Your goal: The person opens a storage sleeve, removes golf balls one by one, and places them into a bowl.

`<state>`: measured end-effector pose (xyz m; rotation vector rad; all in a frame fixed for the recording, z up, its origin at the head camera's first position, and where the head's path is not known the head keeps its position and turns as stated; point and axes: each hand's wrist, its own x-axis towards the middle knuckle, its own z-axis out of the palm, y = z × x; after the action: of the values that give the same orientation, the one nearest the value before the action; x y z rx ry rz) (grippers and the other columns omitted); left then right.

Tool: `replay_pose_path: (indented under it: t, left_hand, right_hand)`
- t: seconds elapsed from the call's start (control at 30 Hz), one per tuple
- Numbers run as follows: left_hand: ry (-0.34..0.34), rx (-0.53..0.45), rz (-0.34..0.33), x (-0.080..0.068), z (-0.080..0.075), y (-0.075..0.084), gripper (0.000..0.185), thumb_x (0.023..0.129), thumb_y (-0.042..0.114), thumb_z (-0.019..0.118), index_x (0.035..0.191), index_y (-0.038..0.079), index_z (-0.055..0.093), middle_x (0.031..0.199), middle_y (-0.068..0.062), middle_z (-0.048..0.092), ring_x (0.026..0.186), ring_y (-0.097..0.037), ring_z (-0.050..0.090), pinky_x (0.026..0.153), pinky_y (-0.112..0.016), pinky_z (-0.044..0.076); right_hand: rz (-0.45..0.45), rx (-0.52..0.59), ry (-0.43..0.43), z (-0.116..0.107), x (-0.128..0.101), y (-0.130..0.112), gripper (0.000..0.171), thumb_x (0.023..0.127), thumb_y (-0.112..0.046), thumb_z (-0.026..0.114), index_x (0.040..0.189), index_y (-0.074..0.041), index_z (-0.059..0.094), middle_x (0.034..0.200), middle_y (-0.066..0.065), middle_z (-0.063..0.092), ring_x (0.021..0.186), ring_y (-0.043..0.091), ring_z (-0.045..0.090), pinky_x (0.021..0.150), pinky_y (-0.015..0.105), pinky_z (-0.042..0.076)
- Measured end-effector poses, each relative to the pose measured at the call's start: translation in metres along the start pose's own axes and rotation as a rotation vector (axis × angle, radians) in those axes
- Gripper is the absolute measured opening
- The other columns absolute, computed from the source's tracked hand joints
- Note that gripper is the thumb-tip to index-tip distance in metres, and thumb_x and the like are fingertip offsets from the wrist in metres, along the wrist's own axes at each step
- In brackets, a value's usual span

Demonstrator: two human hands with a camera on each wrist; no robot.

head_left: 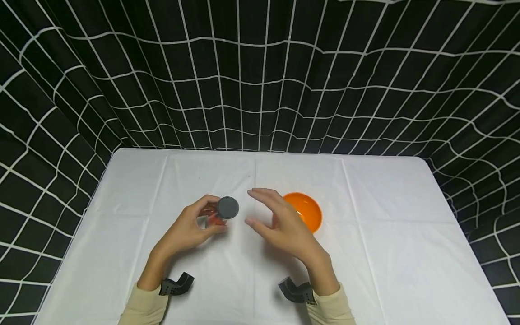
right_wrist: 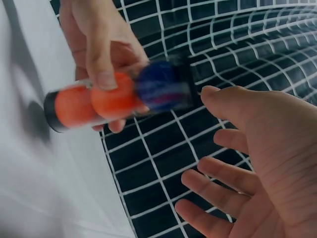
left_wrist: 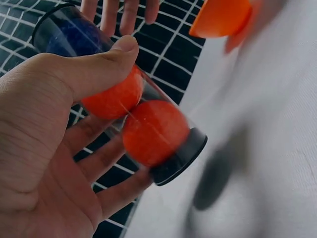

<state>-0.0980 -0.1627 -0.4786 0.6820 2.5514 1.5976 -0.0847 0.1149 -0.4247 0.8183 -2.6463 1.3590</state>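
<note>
A clear tube with dark end caps (left_wrist: 157,130) holds two orange balls and one dark blue ball. My left hand (head_left: 188,225) grips it round the middle, thumb on one side and fingers on the other, above the table. In the head view the tube's grey cap (head_left: 228,207) faces up. My right hand (head_left: 284,221) is apart from the tube, thumb and fingers spread and bent a little, with nothing between them. In the right wrist view the blue-ball end (right_wrist: 158,85) points toward this hand (right_wrist: 257,163). An orange bowl (head_left: 309,211) stands behind my right hand, which partly covers it.
A white cloth covers the table (head_left: 406,253). Black curtains with a white grid (head_left: 260,81) hang at the back and both sides. Each wrist wears a black camera mount (head_left: 176,285).
</note>
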Motion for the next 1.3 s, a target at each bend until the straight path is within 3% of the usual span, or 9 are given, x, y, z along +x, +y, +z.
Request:
replay_pose_path:
  t: [0.17,0.33,0.5,0.77,1.07,1.3]
  left_hand:
    - [0.004,0.109,0.033,-0.001,0.0,0.012,0.053,0.083,0.018,0.092,0.13,0.026,0.067,0.119,0.009,0.076,0.104,-0.01,0.067,0.103,-0.044,0.057]
    - [0.012,0.224,0.051,-0.003,0.001,0.021,0.055,0.082,0.025,0.093,0.132,0.024,0.069,0.129,0.006,0.074,0.116,-0.014,0.069,0.103,-0.044,0.057]
    - [0.027,0.324,0.049,-0.004,0.0,0.028,0.055,0.082,0.031,0.094,0.132,0.027,0.07,0.129,0.006,0.074,0.119,-0.016,0.069,0.102,-0.043,0.058]
    - [0.034,0.441,0.101,-0.006,-0.004,0.039,0.052,0.084,0.034,0.091,0.132,0.024,0.072,0.126,0.005,0.076,0.119,-0.019,0.07,0.103,-0.046,0.057]
    - [0.034,0.506,0.128,-0.01,-0.007,0.048,0.052,0.085,0.031,0.09,0.133,0.025,0.072,0.128,0.005,0.076,0.12,-0.02,0.07,0.104,-0.047,0.057]
    - [0.053,0.533,0.134,-0.013,-0.008,0.051,0.052,0.086,0.031,0.09,0.135,0.026,0.072,0.128,0.005,0.076,0.122,-0.02,0.07,0.106,-0.048,0.055]
  right_hand:
    - [-0.044,0.04,0.004,0.004,0.0,-0.004,0.062,0.092,-0.024,0.084,0.148,-0.017,0.06,0.145,0.001,0.062,0.135,0.02,0.061,0.109,0.043,0.056]
    - [-0.092,0.073,0.012,0.006,-0.001,-0.009,0.061,0.088,-0.019,0.088,0.144,-0.015,0.064,0.134,0.004,0.065,0.125,0.022,0.066,0.101,0.041,0.061]
    - [-0.101,0.082,0.008,0.006,-0.001,-0.013,0.053,0.086,-0.014,0.089,0.136,-0.011,0.069,0.127,0.003,0.067,0.116,0.018,0.069,0.096,0.038,0.063]
    - [-0.104,0.094,-0.003,0.005,-0.001,-0.016,0.049,0.085,-0.01,0.089,0.13,-0.005,0.071,0.123,0.005,0.069,0.113,0.02,0.071,0.093,0.038,0.065]
    - [-0.125,0.108,0.015,0.005,-0.003,-0.02,0.042,0.08,-0.01,0.092,0.12,-0.007,0.078,0.11,0.002,0.074,0.104,0.017,0.075,0.087,0.033,0.066]
    - [-0.12,0.1,0.018,0.006,-0.003,-0.019,0.042,0.08,-0.009,0.091,0.12,-0.009,0.08,0.11,0.001,0.077,0.101,0.016,0.076,0.088,0.026,0.065]
